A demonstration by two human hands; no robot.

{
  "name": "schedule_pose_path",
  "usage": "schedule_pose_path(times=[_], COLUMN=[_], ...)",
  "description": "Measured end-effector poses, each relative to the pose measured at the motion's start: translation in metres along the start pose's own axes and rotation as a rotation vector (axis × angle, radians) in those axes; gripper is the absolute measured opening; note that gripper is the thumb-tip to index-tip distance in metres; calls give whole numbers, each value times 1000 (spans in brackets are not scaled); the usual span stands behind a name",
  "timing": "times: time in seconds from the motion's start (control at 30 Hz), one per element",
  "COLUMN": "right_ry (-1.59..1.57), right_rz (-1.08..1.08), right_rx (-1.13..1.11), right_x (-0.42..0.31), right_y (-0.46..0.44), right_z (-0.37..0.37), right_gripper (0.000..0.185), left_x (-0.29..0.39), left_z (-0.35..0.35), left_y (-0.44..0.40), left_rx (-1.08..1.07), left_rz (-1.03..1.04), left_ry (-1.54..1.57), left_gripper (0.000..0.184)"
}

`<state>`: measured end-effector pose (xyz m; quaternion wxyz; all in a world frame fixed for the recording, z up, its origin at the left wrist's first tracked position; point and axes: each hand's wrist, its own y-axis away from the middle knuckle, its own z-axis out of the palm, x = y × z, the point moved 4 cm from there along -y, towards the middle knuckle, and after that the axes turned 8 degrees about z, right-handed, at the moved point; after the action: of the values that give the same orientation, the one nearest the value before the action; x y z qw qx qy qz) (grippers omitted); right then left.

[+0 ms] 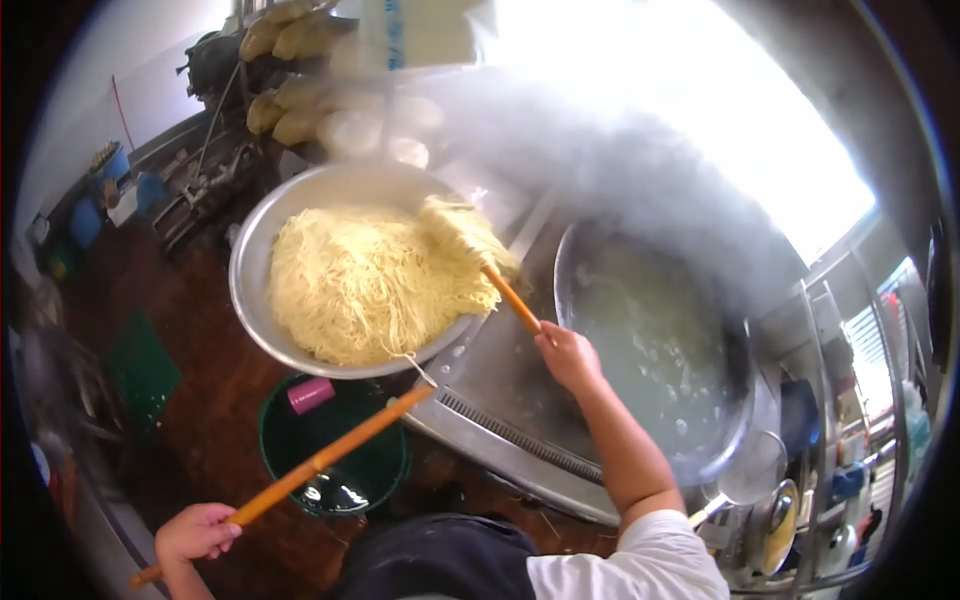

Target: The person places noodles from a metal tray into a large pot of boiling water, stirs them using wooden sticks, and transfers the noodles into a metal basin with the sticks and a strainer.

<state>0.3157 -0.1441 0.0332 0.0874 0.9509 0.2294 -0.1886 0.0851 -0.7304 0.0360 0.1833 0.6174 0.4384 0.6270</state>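
Note:
My left hand (196,533), at the lower left, is closed round a long wooden stick (320,461). A noodle strand hangs between its far tip and a large metal bowl (247,300). Yellow noodles (350,280) are heaped in the bowl. My right hand (568,357) grips a second wooden stick (511,299), slanting up and left over the bowl's right rim. A clump of noodles (462,235) covers that stick's far end, so its shape is hidden. Right of this hand, a big round vat (560,275) holds steaming, cloudy liquid.
Below the bowl stands a dark green tub (268,440) with a pink object (311,395) at its rim. A metal ledge with a slotted drain (515,436) borders the vat. A mesh strainer (752,468) lies at the vat's lower right. Steam blurs the upper right.

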Motion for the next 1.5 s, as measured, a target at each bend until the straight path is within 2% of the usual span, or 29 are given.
schedule_pose_path(times=[0.1,0.23,0.27,0.37,0.53,0.7,0.77,0.9,1.03,1.1,1.23,1.33,1.4,1.5], right_ry=[303,491,588,767,749,686,591,423,193,96,12,-72,-35,-87], right_rz=[-138,-213,-302,-319,-329,-283,-340,-164,-49,-1,201,346,337,417], right_rx=[-66,-118,-101,-127,-211,-240,-179,-252,-255,-213,-99,-80,-113,-210], right_x=[-38,-83,-96,-126,-129,-113,-104,-70,-14,11,39,78,86,106], right_y=[16,26,32,55,93,126,138,157,169,179,217,241,246,250], right_z=[-37,-64,-68,-81,-95,-124,-153,-194,-211,-214,-235,-231,-213,-157], right_gripper=[35,26,24,23,24,30,30,30,33,35,36,34,34,35], left_x=[-7,-10,-13,-16,-18,-5,-3,-3,-4,14,76,126,161,200], left_z=[11,23,26,43,26,-34,-45,-49,-27,0,25,4,-18,-41], left_y=[-25,-61,-70,-91,-97,-43,-26,-20,-72,-98,-108,-108,-99,-76], left_rx=[-86,-99,-104,-79,-139,-113,-65,16,-12,-110,-160,62,223,468], left_rz=[-2,81,87,134,152,-29,-41,-17,97,155,273,386,423,384], left_ry=[-41,-68,-37,70,35,-219,-186,-86,-47,28,58,-70,-181,-456], left_gripper=[19,15,16,17,21,25,23,22,23,24,24,21,20,20])
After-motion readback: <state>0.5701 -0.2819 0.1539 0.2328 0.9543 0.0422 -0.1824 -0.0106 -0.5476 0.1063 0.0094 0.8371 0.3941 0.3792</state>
